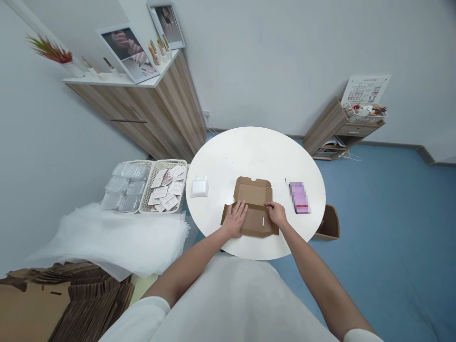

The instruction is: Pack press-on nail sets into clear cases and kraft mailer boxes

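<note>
An unfolded brown cardboard mailer box point(254, 222) lies on the white round table point(249, 152) in front of me, its notched lid panel pointing away. My left hand point(235, 219) rests flat on the left part of the cardboard with its fingers spread. At the right end of the fold between the two panels, my right hand point(276, 213) pinches the cardboard between thumb and fingers. A small white slot or strip shows on the near panel. To the left sits a clear packet with a white item point(200, 186). A purple, pixelated object point(299, 197) lies to the right.
Beside the table on the left stand a basket of printed cards point(166, 187) and a basket of clear packets point(126, 185). White sheets point(117, 237) and stacked flat cardboard point(81, 304) are nearer me. An open cardboard box point(331, 223) stands on the floor at right.
</note>
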The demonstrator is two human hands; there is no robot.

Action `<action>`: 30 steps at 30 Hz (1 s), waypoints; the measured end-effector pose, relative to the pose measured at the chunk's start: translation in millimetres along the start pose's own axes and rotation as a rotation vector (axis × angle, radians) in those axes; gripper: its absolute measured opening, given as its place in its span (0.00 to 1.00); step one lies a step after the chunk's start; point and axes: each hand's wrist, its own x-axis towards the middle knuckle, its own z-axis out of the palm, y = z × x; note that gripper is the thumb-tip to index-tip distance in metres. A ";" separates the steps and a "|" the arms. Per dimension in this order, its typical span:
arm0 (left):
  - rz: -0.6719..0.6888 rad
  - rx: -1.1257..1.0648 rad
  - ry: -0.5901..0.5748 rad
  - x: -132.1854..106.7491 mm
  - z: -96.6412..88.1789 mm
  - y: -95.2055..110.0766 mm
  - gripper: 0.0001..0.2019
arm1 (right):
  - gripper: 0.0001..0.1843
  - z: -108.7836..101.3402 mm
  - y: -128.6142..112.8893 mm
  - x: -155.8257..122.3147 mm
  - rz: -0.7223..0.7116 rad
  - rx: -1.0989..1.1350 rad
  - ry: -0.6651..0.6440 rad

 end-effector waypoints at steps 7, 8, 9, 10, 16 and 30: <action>0.038 0.058 -0.074 20.5 0.3 -12.5 0.63 | 0.19 0.6 3.5 -12.6 -0.061 -0.091 -0.067; 0.041 0.060 -0.074 20.7 0.7 -13.4 0.63 | 0.19 0.1 1.5 -15.5 -0.071 -0.129 -0.046; 0.041 0.061 -0.075 20.6 1.1 -13.9 0.63 | 0.20 -0.2 -1.0 -19.0 -0.082 -0.180 -0.005; 0.038 0.061 -0.078 20.3 1.5 -14.2 0.63 | 0.22 -0.3 -3.9 -23.0 -0.104 -0.243 0.042; 0.030 0.045 -0.101 18.0 4.3 -14.5 0.62 | 0.56 12.1 -16.8 -44.9 -0.526 -0.616 -0.184; -0.011 0.060 -0.001 -1.2 -2.8 -3.8 0.46 | 0.60 33.0 -11.6 -50.2 -0.545 -0.796 -0.155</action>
